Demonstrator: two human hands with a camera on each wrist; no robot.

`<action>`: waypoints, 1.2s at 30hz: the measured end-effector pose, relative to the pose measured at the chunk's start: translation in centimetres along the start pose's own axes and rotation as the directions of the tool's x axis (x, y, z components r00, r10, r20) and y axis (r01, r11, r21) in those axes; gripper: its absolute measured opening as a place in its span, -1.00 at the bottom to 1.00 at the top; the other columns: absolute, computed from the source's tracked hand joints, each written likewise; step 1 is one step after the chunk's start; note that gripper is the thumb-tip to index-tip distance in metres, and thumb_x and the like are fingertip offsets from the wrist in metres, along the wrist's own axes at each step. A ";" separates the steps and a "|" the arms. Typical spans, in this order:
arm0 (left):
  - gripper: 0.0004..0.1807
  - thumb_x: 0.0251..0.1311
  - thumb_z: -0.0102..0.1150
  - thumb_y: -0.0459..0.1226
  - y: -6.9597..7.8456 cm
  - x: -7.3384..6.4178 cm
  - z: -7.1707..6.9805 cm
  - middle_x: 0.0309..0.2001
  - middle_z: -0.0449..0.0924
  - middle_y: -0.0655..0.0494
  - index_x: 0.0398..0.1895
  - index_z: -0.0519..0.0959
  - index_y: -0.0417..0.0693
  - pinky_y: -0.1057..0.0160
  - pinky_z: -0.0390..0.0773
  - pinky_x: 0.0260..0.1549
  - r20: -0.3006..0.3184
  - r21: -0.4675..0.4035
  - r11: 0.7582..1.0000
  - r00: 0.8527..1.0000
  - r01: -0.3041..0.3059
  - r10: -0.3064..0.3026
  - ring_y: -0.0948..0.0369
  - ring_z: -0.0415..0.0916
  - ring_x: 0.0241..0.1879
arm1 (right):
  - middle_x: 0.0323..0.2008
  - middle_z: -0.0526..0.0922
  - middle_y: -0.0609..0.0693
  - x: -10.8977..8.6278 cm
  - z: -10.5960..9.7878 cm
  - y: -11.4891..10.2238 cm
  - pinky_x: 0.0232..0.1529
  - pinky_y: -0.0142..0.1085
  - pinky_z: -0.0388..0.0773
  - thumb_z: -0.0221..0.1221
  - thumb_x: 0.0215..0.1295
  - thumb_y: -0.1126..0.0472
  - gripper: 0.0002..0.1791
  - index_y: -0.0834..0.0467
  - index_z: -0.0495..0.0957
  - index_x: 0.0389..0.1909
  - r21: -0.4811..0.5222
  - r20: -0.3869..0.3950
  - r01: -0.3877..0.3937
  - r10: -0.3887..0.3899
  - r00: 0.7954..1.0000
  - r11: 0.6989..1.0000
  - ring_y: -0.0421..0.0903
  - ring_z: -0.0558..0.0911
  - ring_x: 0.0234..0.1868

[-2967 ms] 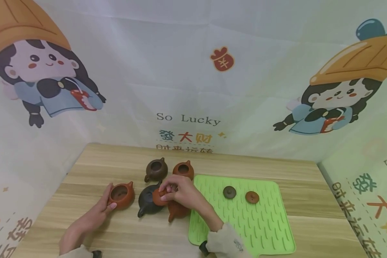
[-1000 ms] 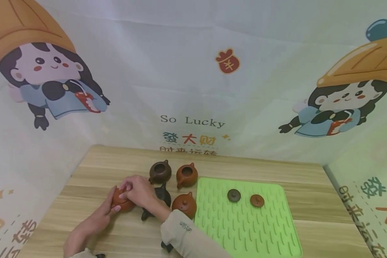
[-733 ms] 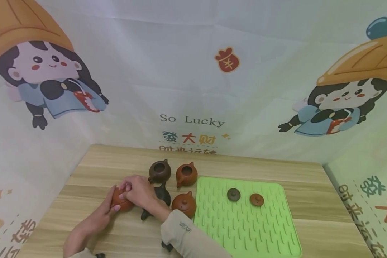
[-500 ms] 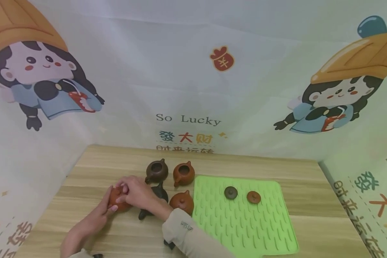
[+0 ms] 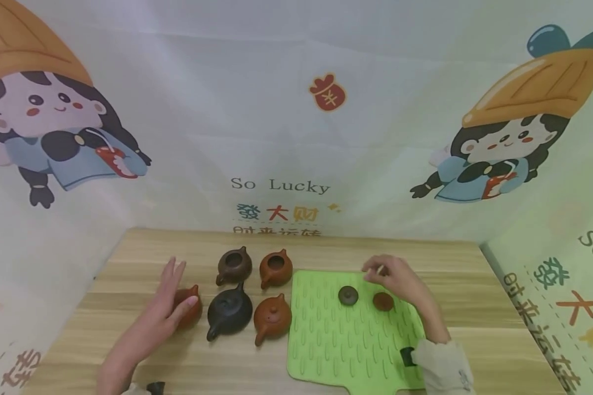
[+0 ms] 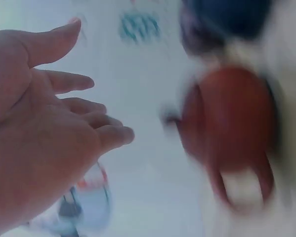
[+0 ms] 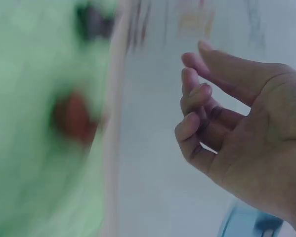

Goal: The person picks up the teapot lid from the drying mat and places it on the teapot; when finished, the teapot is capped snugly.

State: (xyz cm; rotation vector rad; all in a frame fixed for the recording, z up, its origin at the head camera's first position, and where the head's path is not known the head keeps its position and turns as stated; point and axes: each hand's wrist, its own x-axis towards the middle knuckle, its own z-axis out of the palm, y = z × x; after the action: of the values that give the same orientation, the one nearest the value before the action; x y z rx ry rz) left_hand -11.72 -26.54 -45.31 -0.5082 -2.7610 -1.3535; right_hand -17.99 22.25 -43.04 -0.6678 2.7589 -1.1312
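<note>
Fingers of the left hand (image 5: 161, 307) spread, free of the lidded red teapot (image 5: 191, 315), well left of the green mat (image 5: 326, 351). The right hand (image 5: 400, 282) has left that pot, which looks finished, for the mat's far edge, its fingers loosely bent, apparently empty, near the red lid (image 5: 383, 301); left of the mat's far corner, the dark pot (image 5: 234, 267) and orange pot (image 5: 277, 270) lack lids.

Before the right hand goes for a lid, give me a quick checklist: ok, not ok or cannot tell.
1. Right hand holding nothing: ok.
2. Lids within view: ok; the dark lid and red lid lie apart on the green mat.
3. Back teapots uncovered: ok; the brown teapot and orange teapot show open mouths.
4. Left hand steadying an open back teapot: not ok; it is by the leftmost teapot.
5. Leftmost teapot's lid fully seated: cannot tell; covered or blurred.
</note>
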 end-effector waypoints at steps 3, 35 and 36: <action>-0.12 0.66 0.16 -0.25 1.8 2.2 2.1 0.76 -0.38 -0.47 0.79 -0.10 -0.33 -0.49 0.00 0.60 -0.007 0.075 0.994 0.997 -0.081 0.082 -0.45 -0.28 0.72 | -0.25 0.75 0.05 -3.0 -0.9 2.7 -0.16 -0.19 0.68 0.33 0.51 0.37 -0.82 0.38 0.72 0.01 0.025 -0.044 -0.109 0.110 0.993 0.994 -0.03 0.73 -0.22; -0.08 0.59 0.26 -0.25 -1.2 12.2 14.8 0.63 0.15 -0.54 0.71 -0.04 -0.53 -0.36 0.35 0.51 -0.012 0.002 0.970 0.970 0.242 -0.242 -0.36 0.21 0.61 | -0.22 0.69 0.11 -4.8 2.0 5.9 -0.21 -0.35 0.56 0.41 0.35 0.47 -0.78 0.45 0.71 -0.02 0.284 -0.057 -0.240 0.266 0.962 0.928 -0.17 0.58 -0.25; -0.09 0.59 0.26 -0.26 -1.2 12.3 14.9 0.63 0.16 -0.54 0.70 -0.03 -0.54 -0.36 0.36 0.51 -0.018 0.008 0.970 0.970 0.241 -0.241 -0.36 0.22 0.60 | -0.22 0.69 0.11 -4.8 1.9 5.9 -0.20 -0.35 0.56 0.41 0.34 0.48 -0.78 0.45 0.71 -0.03 0.287 -0.059 -0.241 0.268 0.962 0.927 -0.17 0.58 -0.25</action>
State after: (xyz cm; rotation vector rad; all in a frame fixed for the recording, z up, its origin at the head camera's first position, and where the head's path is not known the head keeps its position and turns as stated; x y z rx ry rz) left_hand -21.92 -12.26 -53.45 -0.1614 -2.8899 -1.3780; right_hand -15.33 26.78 -48.92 -0.2187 2.5861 -1.4803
